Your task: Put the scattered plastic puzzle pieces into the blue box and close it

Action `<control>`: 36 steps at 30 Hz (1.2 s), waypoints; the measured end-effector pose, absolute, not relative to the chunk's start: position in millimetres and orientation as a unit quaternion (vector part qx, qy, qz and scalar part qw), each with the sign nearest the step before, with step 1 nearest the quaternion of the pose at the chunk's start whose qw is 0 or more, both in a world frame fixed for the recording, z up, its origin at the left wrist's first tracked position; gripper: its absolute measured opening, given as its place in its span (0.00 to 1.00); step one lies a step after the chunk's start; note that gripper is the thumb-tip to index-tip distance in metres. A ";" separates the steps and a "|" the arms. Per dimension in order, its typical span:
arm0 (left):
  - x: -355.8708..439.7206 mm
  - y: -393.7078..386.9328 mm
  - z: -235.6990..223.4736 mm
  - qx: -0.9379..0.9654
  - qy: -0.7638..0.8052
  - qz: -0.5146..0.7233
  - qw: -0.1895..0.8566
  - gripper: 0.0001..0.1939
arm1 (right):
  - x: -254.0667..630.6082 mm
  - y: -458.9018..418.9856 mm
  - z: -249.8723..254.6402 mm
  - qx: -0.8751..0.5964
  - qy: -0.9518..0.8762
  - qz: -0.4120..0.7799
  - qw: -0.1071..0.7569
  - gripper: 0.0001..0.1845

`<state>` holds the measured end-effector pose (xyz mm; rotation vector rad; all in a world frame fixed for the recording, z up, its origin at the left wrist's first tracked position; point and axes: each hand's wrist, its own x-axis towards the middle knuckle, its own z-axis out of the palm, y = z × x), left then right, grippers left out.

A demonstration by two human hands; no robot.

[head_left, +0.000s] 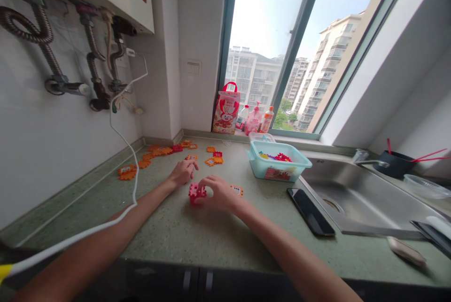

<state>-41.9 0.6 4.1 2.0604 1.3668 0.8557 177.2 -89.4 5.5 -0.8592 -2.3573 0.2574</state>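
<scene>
My right hand [219, 193] rests on the green countertop [197, 231] with its fingers curled around a red block made of puzzle pieces [196, 193]. My left hand [183, 171] lies just behind it, fingers stretched toward an orange puzzle piece [191, 157]; it holds nothing. Several orange and red flat pieces [155, 154] lie scattered toward the back left corner. Another orange piece [237, 190] lies beside my right hand.
A teal plastic tub [278, 168] with coloured pieces stands right of my hands. A black phone [310, 204] lies by the steel sink [366, 198]. A white cable [130, 166] hangs across the left. A red bag [226, 110] and bottles [254, 119] stand at the window.
</scene>
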 end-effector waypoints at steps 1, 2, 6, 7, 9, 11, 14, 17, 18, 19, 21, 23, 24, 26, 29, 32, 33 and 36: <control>-45.4 3.9 4.2 0.752 0.516 0.333 0.240 0.18 | 173.0 -90.0 3.3 -0.323 -0.900 0.097 0.278 0.15; -49.6 7.4 4.4 0.746 0.531 0.346 0.207 0.18 | 169.6 -90.5 0.9 -0.324 -0.907 0.092 0.254 0.16; -68.4 23.3 0.6 0.736 0.578 0.346 0.066 0.12 | 165.2 -92.0 -3.9 -0.330 -0.916 0.055 0.220 0.18; -71.9 27.2 -2.3 0.741 0.576 0.341 0.052 0.12 | 166.9 -92.2 -2.5 -0.319 -0.922 0.046 0.217 0.18; -76.4 34.2 -9.5 0.767 0.550 0.329 0.037 0.16 | 176.2 -90.8 5.4 -0.287 -0.933 0.029 0.216 0.16; -78.2 39.4 -16.8 0.796 0.526 0.300 0.024 0.21 | 196.7 -86.0 20.1 -0.265 -0.934 0.003 0.238 0.14; -78.6 43.5 -22.9 0.815 0.526 0.244 0.013 0.26 | 250.4 -74.5 48.0 -0.322 -0.877 -0.071 0.350 0.12; -78.1 43.8 -22.3 0.818 0.537 0.208 0.013 0.27 | 317.3 -62.5 67.9 -0.479 -0.730 -0.167 0.458 0.10; -77.9 43.5 -21.3 0.819 0.538 0.199 0.012 0.27 | 338.0 -58.9 71.0 -0.528 -0.676 -0.195 0.475 0.10; -77.6 43.3 -20.3 0.821 0.538 0.192 0.011 0.27 | 356.6 -55.7 72.5 -0.566 -0.633 -0.216 0.482 0.12; -77.2 43.1 -18.8 0.822 0.537 0.188 0.011 0.27 | 386.2 -50.9 72.0 -0.617 -0.577 -0.241 0.477 0.16; -76.9 43.5 -18.5 0.821 0.536 0.194 0.014 0.27 | 405.6 -49.4 69.5 -0.659 -0.551 -0.247 0.449 0.19; -77.0 43.9 -18.8 0.820 0.536 0.201 0.016 0.27 | 411.7 -50.1 68.5 -0.680 -0.540 -0.247 0.430 0.20; -77.3 44.5 -19.3 0.818 0.533 0.216 0.019 0.26 | 417.1 -54.0 68.0 -0.712 -0.516 -0.251 0.404 0.20; -78.1 43.4 -18.3 0.818 0.525 0.233 0.029 0.23 | 405.1 -62.0 70.3 -0.696 -0.523 -0.275 0.408 0.16; -76.5 36.6 -12.8 0.829 0.502 0.241 0.055 0.20 | 365.7 -66.6 68.2 -0.617 -0.601 -0.285 0.421 0.13; -74.8 32.6 -10.1 0.835 0.488 0.246 0.067 0.19 | 347.5 -67.2 64.7 -0.585 -0.637 -0.276 0.419 0.12; -64.8 16.0 -1.0 0.855 0.433 0.262 0.114 0.14 | 288.1 -67.3 44.8 -0.495 -0.753 -0.204 0.383 0.11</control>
